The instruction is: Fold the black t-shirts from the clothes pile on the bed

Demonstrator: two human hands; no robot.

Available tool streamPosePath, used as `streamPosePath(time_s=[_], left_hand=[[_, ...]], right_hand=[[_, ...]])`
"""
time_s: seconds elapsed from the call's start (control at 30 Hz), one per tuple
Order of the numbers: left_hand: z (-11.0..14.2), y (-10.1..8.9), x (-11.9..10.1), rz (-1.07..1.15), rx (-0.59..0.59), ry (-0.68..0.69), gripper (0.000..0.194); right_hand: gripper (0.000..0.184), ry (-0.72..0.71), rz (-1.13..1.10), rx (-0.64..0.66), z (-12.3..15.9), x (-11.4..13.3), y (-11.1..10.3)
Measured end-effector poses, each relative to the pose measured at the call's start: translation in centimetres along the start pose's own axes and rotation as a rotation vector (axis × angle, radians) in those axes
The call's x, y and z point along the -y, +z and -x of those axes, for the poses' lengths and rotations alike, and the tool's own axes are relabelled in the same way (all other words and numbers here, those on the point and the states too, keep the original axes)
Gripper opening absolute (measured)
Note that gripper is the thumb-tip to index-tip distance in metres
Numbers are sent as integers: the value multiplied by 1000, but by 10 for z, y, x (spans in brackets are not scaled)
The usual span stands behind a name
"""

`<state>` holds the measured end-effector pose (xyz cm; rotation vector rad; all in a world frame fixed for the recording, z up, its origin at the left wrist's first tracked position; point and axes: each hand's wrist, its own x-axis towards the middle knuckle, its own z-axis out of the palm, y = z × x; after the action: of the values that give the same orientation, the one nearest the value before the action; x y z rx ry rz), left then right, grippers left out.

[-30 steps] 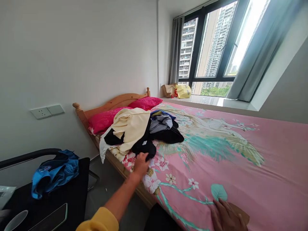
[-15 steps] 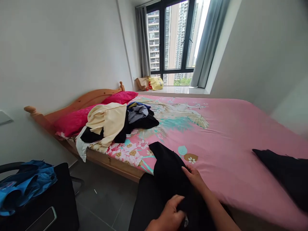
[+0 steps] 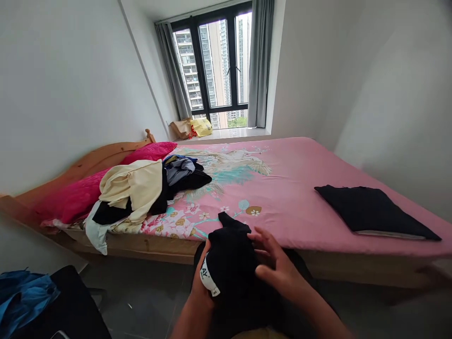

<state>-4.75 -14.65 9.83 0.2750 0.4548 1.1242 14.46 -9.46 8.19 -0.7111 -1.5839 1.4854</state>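
Observation:
A black garment (image 3: 231, 256) is bunched up in front of me, and a white label (image 3: 208, 280) with dark lettering shows on its left side. Wrapped around that left side is my left hand (image 3: 202, 287), its fingers mostly hidden by the cloth. My right hand (image 3: 277, 268) is at the garment's right edge, fingers and thumb spread apart. Its fingertips meet the cloth or hover just beside it; I cannot tell which. One narrow end of the garment sticks out over the bed's near edge.
On the pink flowered bed (image 3: 289, 207) lie a folded black garment (image 3: 374, 212) at right and a heap of clothes (image 3: 141, 183) at left, by red pillows (image 3: 77, 193). A chair (image 3: 74, 306) with blue cloth (image 3: 26, 299) stands at lower left. Bags (image 3: 201, 127) rest on the windowsill.
My view has swung right, bringing the folded black garment fully into sight. The held garment is now gathered up with its label showing. My right hand's fingers have spread apart.

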Motion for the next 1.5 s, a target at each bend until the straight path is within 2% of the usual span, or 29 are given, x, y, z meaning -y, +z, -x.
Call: streamPosePath(time_s=[0.07, 0.13, 0.23, 0.33, 0.43, 0.5, 0.6, 0.67, 0.73, 0.87, 0.97, 1.03, 1.1, 1.2, 1.27, 1.3, 1.37, 1.43, 1.5], left_hand=[[-2, 7, 3, -46, 24, 3, 60], [-3, 10, 2, -119, -20, -9, 54], [-3, 9, -7, -351, -148, -19, 39], [-4, 9, -22, -666, -142, 6, 29], [-3, 16, -33, -911, -40, 39, 41], [-1, 25, -32, -1068, -5, 175, 59], [2, 37, -18, -1206, -13, 364, 79], [1, 39, -3, -1253, -41, 376, 83], [-2, 35, 11, -1305, -92, 370, 77], [-14, 22, 27, -1291, -150, 387, 48], [-17, 26, 27, -1243, -128, 431, 43], [-14, 37, 29, -1267, -90, 511, 56], [-8, 54, 36, -1298, 4, 647, 76], [0, 78, 53, -1259, 150, 814, 97], [-2, 87, 63, -1223, 137, 848, 99], [-5, 88, 67, -1213, 98, 859, 94], [-17, 87, 70, -1211, 13, 826, 65], [-30, 83, 68, -1149, -35, 690, 35], [-40, 80, 63, -986, -41, 528, 27]], right_hand=[[57, -22, 145, 5, 8, 3, 4], [37, -5, 135, -77, 10, 2, -1], [38, 83, -87, -278, 9, 10, -26], [36, 172, -299, -322, 10, 39, -56], [29, 193, -400, -267, 10, 72, -72], [25, 147, -436, -288, 10, 90, -74], [22, 75, -478, -339, 10, 108, -70], [23, 52, -503, -341, 9, 115, -67], [24, 30, -524, -337, 9, 120, -65], [22, 6, -563, -337, 8, 130, -63], [17, 81, -633, -299, 9, 139, -60], [20, 150, -699, -255, 8, 144, -59], [23, 170, -729, -234, 4, 149, -60], [18, 72, -718, -307, -6, 154, -63], [11, -29, -747, -409, -16, 154, -66], [9, -74, -776, -462, -20, 153, -66], [9, -159, -823, -533, -29, 148, -68], [10, -233, -823, -545, -36, 139, -70], [13, -265, -796, -530, -39, 124, -70]])
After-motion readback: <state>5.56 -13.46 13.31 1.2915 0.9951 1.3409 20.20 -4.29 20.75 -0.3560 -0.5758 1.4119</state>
